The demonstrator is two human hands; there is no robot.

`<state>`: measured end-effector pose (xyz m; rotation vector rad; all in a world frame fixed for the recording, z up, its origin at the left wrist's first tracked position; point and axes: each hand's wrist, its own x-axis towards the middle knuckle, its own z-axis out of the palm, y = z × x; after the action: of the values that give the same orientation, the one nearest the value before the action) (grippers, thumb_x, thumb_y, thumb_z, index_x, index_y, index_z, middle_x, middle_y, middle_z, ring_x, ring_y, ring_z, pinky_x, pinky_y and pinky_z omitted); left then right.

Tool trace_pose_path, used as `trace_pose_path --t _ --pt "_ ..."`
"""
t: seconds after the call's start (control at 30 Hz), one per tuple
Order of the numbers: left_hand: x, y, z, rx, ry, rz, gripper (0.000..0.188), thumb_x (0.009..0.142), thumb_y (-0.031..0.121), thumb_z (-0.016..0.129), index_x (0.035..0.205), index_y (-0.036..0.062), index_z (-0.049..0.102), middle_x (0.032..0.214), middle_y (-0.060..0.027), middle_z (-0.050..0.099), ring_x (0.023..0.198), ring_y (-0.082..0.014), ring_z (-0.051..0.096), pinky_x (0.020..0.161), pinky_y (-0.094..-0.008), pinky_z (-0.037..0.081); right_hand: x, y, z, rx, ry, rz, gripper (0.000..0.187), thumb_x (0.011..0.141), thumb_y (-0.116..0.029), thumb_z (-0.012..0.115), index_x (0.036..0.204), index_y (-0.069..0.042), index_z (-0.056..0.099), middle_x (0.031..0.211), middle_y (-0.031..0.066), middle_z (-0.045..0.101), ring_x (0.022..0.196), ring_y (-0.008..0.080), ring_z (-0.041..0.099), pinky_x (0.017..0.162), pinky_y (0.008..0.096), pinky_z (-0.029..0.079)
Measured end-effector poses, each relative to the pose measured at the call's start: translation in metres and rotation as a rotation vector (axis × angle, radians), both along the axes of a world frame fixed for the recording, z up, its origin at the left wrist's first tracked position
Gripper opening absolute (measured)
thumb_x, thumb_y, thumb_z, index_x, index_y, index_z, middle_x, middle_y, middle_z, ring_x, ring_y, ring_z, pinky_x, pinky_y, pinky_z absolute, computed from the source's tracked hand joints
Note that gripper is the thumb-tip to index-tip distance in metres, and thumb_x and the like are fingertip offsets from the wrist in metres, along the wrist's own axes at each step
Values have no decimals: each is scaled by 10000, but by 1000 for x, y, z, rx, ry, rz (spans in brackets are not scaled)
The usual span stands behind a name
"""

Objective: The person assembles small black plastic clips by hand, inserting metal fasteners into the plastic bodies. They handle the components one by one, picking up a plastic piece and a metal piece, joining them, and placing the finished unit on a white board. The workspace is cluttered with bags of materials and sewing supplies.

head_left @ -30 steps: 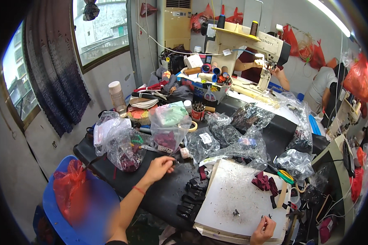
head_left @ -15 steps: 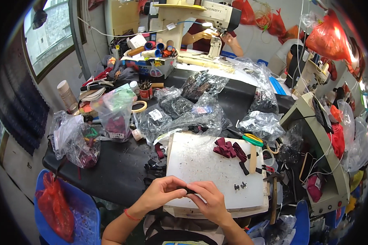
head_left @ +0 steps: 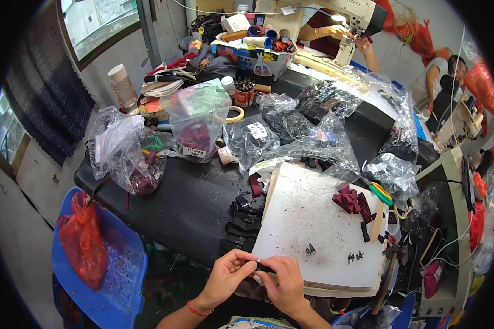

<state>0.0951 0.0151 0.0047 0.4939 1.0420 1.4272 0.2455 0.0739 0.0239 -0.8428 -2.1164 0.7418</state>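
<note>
My left hand and my right hand meet at the near-left edge of a white board. Between their fingertips they pinch a small black strip, mostly hidden by the fingers. A small dark metal clip lies on the board beyond my right hand, and a pair of similar clips sits farther right. Maroon ribbon pieces are heaped at the board's far right. Black strips with clips lie along its left side.
Green-and-yellow scissors and a hammer are at the board's right. Clear bags spread behind it. A blue container with a red bag stands at left. Another person's hands work at the sewing machine.
The view has swung left, so the board appears farther right. My hands stay together on the black strip, nearer the board's left edge. One more clip now shows on the board.
</note>
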Motion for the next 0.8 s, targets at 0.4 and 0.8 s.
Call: trace_pose_path --t 0.4,0.8 --pt "-25 24 -3 -66 77 -63 236 969 86 572 1168 -37 603 941 -76 678 840 -101 648 763 -233 523 -9 27 -10 -104 -32 -38 388 725 -47 794 1070 6 626 973 137 651 866 313 608 747 378 491" --pt "-46 50 4 -30 402 163 144 931 52 612 1062 -7 626 891 2 624 804 -37 548 739 -191 444 2 24 -14 75 12 -130 437 723 -39 799 1121 0 624 1010 119 638 908 302 601 792 371 494"
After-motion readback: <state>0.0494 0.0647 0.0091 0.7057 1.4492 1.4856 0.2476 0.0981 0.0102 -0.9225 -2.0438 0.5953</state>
